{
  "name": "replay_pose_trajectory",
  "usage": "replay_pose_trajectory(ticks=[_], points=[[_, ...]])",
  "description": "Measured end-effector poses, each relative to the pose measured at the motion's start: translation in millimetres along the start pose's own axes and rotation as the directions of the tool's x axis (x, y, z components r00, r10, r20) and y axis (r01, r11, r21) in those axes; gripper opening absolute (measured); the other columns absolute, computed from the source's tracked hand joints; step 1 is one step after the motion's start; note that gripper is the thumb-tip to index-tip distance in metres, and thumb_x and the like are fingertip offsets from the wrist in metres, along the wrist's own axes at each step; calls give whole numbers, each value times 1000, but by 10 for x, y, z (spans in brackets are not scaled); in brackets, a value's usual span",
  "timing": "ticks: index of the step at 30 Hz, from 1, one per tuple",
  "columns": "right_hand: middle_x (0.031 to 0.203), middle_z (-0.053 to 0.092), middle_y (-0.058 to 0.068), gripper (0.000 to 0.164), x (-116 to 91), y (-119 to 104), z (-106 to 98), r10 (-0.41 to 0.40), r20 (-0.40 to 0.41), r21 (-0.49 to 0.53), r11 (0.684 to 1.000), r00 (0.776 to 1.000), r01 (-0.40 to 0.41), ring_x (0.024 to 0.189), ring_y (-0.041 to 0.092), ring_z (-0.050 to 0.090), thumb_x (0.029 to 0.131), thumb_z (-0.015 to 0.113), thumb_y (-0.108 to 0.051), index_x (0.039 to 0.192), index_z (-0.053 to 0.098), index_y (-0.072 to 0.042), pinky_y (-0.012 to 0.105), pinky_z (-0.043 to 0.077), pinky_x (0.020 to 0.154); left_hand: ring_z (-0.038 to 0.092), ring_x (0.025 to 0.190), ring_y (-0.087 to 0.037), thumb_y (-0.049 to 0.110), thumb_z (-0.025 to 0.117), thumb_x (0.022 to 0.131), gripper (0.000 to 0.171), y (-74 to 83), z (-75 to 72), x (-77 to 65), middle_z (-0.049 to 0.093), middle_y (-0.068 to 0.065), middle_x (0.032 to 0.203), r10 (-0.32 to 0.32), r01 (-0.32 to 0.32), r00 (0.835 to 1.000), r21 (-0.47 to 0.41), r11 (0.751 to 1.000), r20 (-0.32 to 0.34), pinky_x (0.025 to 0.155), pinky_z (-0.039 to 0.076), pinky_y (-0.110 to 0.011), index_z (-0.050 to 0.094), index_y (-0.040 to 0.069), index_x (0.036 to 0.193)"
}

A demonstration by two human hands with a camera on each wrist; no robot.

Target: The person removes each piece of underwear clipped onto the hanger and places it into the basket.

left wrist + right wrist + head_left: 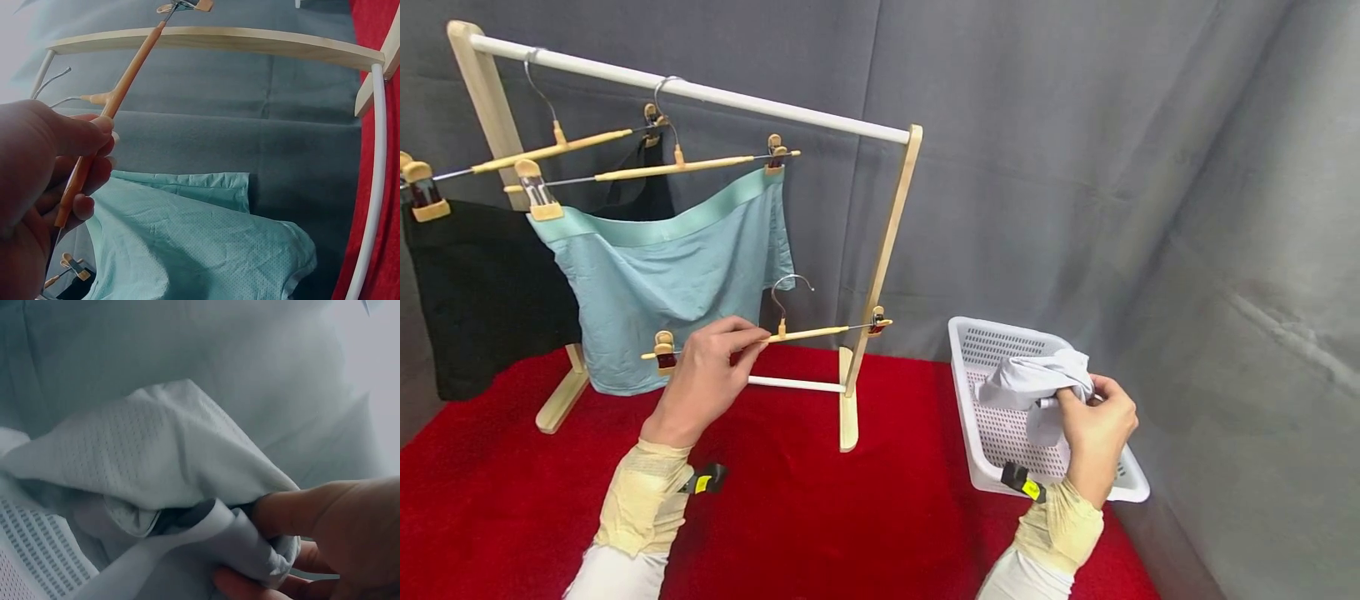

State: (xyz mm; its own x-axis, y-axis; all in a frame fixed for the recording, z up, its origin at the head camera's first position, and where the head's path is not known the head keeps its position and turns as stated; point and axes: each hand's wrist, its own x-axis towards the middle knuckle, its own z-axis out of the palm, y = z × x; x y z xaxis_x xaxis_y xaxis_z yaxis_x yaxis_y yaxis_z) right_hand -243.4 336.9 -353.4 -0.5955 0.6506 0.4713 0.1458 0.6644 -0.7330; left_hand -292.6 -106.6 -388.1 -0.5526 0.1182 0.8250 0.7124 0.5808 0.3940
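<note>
My left hand [711,371] grips a wooden clip hanger [816,333] by its bar, left of the metal hook. One clip [877,321] sits at the bar's right end and another [664,352] at its left, partly behind the hand. The hanger is held in front of the rack, near the hanging light-blue underwear [677,275]. Over on the right, my right hand [1097,421] pinches a crumpled light-grey cloth garment [1037,379] above the white plastic basket [966,400]. In the right wrist view the perforated fabric [144,437] bunches between thumb and fingers.
A wooden rack with a white top rail [700,96] stands at the left. From it hang two clip hangers, one with the light-blue underwear, one behind with a black garment [490,292]. Red cloth [842,517] covers the table; grey curtain [1037,167] backs everything.
</note>
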Motion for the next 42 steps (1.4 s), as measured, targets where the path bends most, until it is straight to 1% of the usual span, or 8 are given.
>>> replay_pose_trajectory(ticks=[5, 11, 17, 20, 25, 31, 36, 42], points=[[94, 64, 17, 32, 16, 96, 41, -3, 53, -14, 1000, 999, 4, 84, 26, 53, 76, 63, -18, 104, 65, -4, 42, 41, 75, 53, 71, -9, 5, 69, 77, 13, -12, 3, -3, 62, 1, 81, -5, 5, 1000, -1, 1000, 12, 58, 44, -31, 72, 10, 89], [91, 65, 18, 31, 49, 233, 207, -26, 156, -59, 998, 987, 36, 81, 25, 54, 73, 66, -14, 101, 66, -2, 42, 43, 72, 53, 71, -9, 5, 69, 77, 13, -16, 10, -14, 62, 1, 81, -10, 10, 1000, -3, 1000, 14, 58, 44, -31, 72, 10, 89], [95, 64, 22, 32, 45, 323, 248, 2, 219, -77, 997, 976, 15, 86, 30, 55, 73, 65, -13, 101, 64, 2, 44, 44, 77, 54, 71, -9, 5, 69, 77, 14, -8, 10, -16, 62, 1, 81, -14, 14, 1000, -6, 1000, 18, 59, 45, -31, 72, 9, 90], [90, 65, 19, 27, 51, 349, 258, 22, 227, -94, 996, 974, 0, 80, 26, 55, 74, 64, -12, 97, 66, 1, 39, 45, 71, 54, 71, -10, 4, 69, 77, 14, -3, 9, -12, 62, 1, 81, -12, 13, 1000, -6, 1000, 21, 58, 46, -31, 72, 9, 90], [81, 66, 13, 19, 61, 355, 288, 58, 237, -57, 997, 970, -46, 59, 10, 58, 79, 59, -10, 93, 67, -1, 22, 42, 53, 55, 72, -10, 5, 68, 77, 14, 1, 10, 3, 62, 1, 82, -6, 7, 1000, -7, 1000, 30, 59, 47, -32, 72, 9, 91], [90, 65, 19, 21, 50, 343, 294, 56, 283, -5, 998, 957, -57, 59, 13, 61, 80, 59, -9, 97, 65, 2, 16, 44, 50, 56, 73, -11, 6, 69, 78, 14, 9, 11, 4, 63, 0, 83, -8, 8, 999, -14, 1000, 38, 60, 47, -32, 72, 9, 91], [90, 66, 19, 21, 44, 329, 281, 37, 295, -56, 998, 955, -22, 58, 12, 60, 81, 61, -14, 96, 66, 0, 22, 45, 54, 55, 73, -10, 7, 68, 78, 14, 6, 8, -4, 63, 1, 83, -22, 22, 999, -7, 1000, 47, 60, 47, -31, 72, 9, 91], [93, 66, 16, 22, 43, 247, 257, -8, 307, -85, 996, 952, 35, 81, 23, 56, 81, 63, -22, 94, 68, -5, 37, 42, 71, 56, 72, -11, 5, 68, 77, 14, 8, 3, -4, 63, 1, 82, -14, 14, 999, -6, 1000, 37, 59, 47, -32, 72, 10, 90]])
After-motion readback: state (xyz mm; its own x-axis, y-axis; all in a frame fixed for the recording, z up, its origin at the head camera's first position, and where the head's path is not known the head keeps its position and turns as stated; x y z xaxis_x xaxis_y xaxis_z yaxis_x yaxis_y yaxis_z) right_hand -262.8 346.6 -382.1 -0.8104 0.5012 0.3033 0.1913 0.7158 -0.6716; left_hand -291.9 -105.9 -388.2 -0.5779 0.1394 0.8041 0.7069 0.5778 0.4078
